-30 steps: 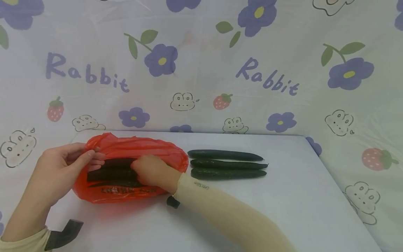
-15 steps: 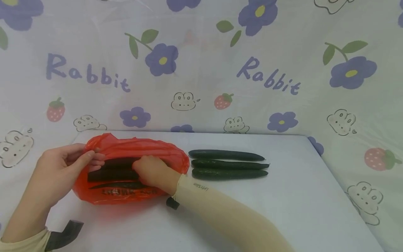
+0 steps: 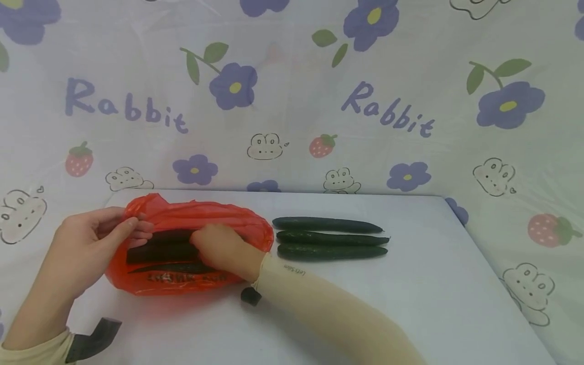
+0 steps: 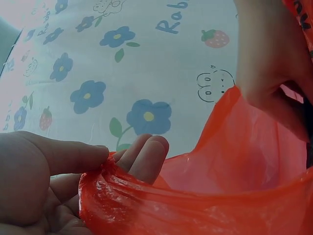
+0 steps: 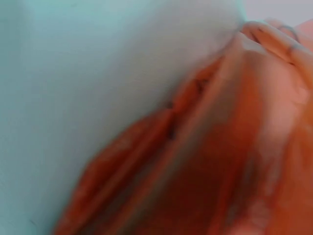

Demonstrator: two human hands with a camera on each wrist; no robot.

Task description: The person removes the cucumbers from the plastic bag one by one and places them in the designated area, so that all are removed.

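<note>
In the head view a red plastic bag point(image 3: 205, 210) lies open on the left of the table, with several dark green cucumbers point(image 3: 159, 253) inside its mouth. My left hand point(image 3: 82, 253) pinches the bag's left rim between thumb and fingers; the left wrist view shows the bunched film point(image 4: 112, 171) there. Reaching into the bag from the right, my right hand point(image 3: 223, 248) has its fingers curled at the right ends of the cucumbers, gripping one; its fingertips are hidden. Blurred red film point(image 5: 195, 181) fills much of the right wrist view.
Three more cucumbers point(image 3: 332, 238) lie side by side just right of the bag on the white table point(image 3: 433, 294). A printed curtain point(image 3: 292, 91) with flowers and rabbits hangs behind the table's back edge.
Both hands keep their places at the bag. The bag's front film has shifted slightly, showing more of the front cucumber than a second ago.
</note>
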